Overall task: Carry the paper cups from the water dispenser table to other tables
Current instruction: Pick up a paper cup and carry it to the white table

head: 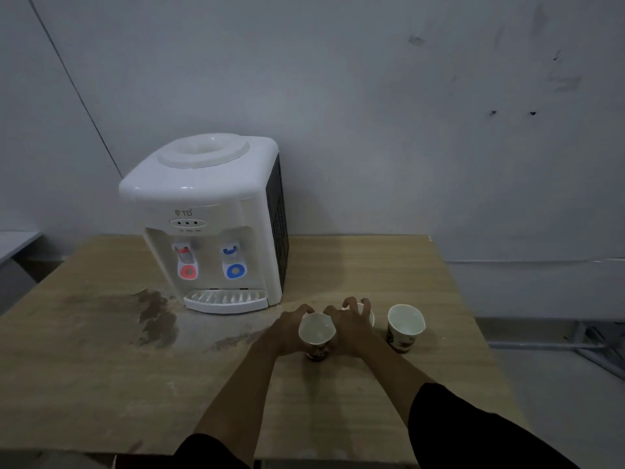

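Three paper cups stand on the wooden table [101, 367] to the right of the white water dispenser [209, 225]. My left hand [287, 333] wraps the left side of the nearest cup [317, 330]. Just behind it, my right hand [348, 326] covers a second cup [367, 314], its fingers curled over the rim, so only a sliver of that cup shows. The third cup [405, 328], white inside with a dark printed wall, stands alone to the right, untouched.
A dark stain [157, 316] spreads on the table left of the dispenser's drip tray [225, 299]. The grey wall stands right behind the table. The table's right edge drops to the floor, where metal bars [595, 346] lie. Another white surface [17, 242] shows at far left.
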